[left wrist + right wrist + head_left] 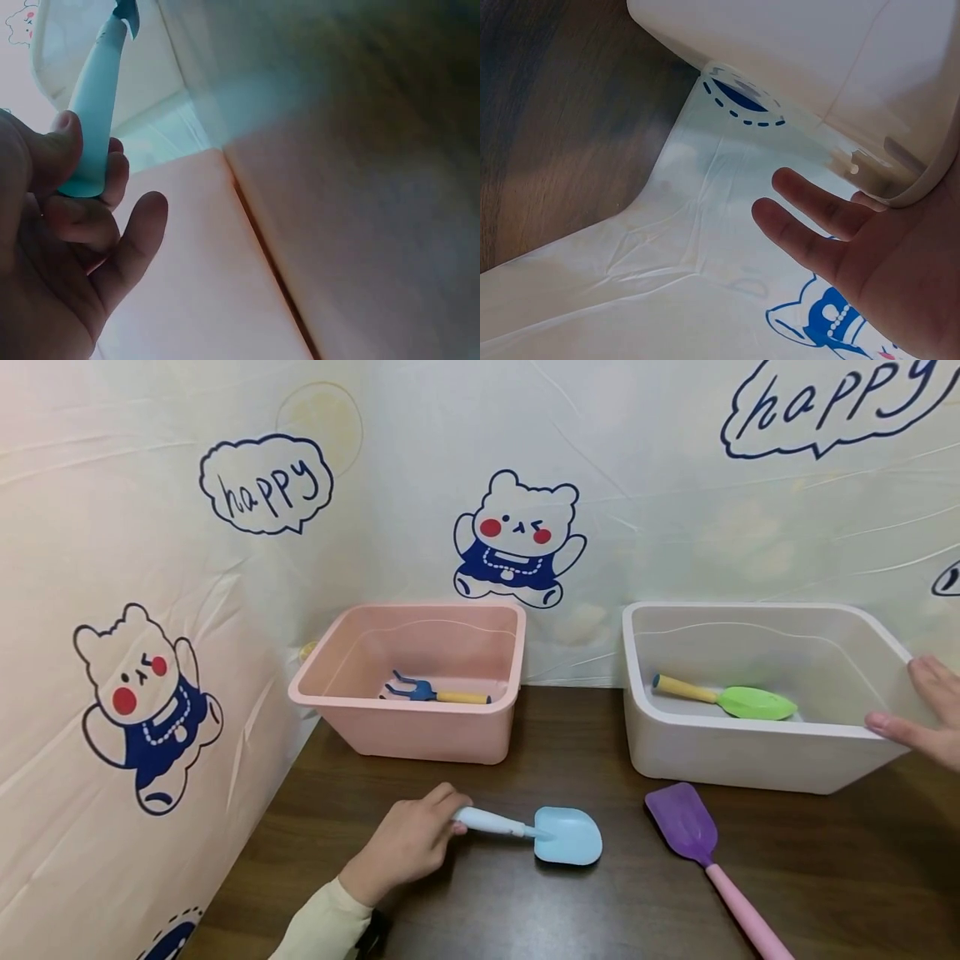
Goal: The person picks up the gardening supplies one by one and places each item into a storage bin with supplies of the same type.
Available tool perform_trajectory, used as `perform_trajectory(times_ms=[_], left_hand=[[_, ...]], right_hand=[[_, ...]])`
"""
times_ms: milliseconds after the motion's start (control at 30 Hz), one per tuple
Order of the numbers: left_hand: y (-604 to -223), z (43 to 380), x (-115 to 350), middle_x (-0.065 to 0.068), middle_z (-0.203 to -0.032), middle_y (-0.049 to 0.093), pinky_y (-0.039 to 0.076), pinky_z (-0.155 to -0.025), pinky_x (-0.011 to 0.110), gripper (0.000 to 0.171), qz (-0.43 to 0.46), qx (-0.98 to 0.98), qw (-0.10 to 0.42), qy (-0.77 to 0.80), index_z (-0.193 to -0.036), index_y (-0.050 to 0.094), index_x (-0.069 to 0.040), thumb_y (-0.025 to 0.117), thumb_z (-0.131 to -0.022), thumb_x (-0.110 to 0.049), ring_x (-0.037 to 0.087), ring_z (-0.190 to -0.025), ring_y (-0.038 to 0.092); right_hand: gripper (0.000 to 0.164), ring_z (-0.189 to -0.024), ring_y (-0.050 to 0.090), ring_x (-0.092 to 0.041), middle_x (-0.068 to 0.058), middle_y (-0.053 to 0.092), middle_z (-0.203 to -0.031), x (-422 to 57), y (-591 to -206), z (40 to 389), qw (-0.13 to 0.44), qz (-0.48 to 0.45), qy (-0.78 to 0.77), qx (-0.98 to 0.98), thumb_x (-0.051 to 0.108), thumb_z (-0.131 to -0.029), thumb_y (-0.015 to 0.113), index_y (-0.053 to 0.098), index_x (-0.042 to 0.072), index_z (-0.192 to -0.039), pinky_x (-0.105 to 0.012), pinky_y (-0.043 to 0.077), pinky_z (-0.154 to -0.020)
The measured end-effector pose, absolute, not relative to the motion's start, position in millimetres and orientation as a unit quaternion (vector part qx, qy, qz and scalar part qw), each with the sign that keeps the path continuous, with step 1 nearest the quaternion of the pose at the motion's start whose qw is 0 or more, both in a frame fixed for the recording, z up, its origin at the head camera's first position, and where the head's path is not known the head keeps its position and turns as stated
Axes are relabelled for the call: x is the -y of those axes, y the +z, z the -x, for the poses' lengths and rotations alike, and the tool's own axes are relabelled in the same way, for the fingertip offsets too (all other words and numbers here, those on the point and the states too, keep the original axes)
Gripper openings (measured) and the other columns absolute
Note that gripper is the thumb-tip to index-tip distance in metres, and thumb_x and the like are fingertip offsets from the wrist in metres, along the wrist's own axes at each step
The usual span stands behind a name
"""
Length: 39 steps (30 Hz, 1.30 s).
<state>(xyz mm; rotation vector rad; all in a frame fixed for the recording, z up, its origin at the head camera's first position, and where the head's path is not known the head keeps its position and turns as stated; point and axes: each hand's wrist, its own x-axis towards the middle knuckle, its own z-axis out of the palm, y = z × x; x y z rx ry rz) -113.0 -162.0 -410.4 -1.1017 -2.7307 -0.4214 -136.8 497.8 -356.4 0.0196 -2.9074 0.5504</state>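
Observation:
My left hand [408,839] pinches the handle end of a light blue toy shovel [567,837], whose blade points right, low over the table. In the left wrist view, thumb and fingers close round the pale handle [96,112]. At the far right, my right hand [930,714] rests at the right front corner of a white bin [750,752], thumb on the rim. The right wrist view has that hand's fingers [802,232] fairly straight beside the bin wall; its thumb is hidden there. A green trowel [753,702] with a yellow handle lies in the white bin.
A pink bin [427,731] stands at the back left, holding a blue hand rake [420,691] with a yellow handle. A purple shovel [684,822] with a pink handle lies right of the blue one on the brown table [555,910]. Printed cloth [397,527] hangs behind and left.

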Motion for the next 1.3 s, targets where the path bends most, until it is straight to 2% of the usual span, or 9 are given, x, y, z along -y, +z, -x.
perform_trajectory(times_ms=[433,833,1300], left_hand=[[-407,122,151,-0.003,-0.098,0.058,0.049,-0.053,0.028,0.022,0.394,0.894,0.133,-0.167,-0.111,0.066,-0.010,0.074,-0.093,-0.021,0.005,-0.058,0.050],[-394,127,143,-0.004,-0.099,0.060,0.049,-0.056,0.027,0.023,0.399,0.882,0.141,-0.209,-0.112,0.066,-0.011,0.074,-0.092,-0.019,0.006,-0.068,0.053],[-372,137,143,-0.006,-0.090,0.057,0.045,-0.054,0.025,0.026,0.401,0.873,0.169,-0.221,-0.114,0.065,-0.011,0.075,-0.090,-0.017,0.007,-0.065,0.049]], right_hand=[[0.100,-0.148,-0.017,-0.041,-0.030,-0.014,-0.159,-493,-351,132,0.082,-0.004,0.174,0.981,0.047,-0.099,0.057,-0.006,-0.006,-0.155,-0.047,-0.017,-0.115],[0.099,-0.148,-0.013,-0.044,-0.036,-0.008,-0.157,-487,-343,132,0.086,-0.027,0.179,0.980,0.047,-0.099,0.057,-0.004,-0.010,-0.154,-0.046,-0.015,-0.116],[0.098,-0.148,-0.012,-0.044,-0.037,-0.007,-0.157,-486,-344,131,0.093,-0.028,0.189,0.977,0.046,-0.099,0.057,-0.001,-0.011,-0.153,-0.048,-0.014,-0.116]])
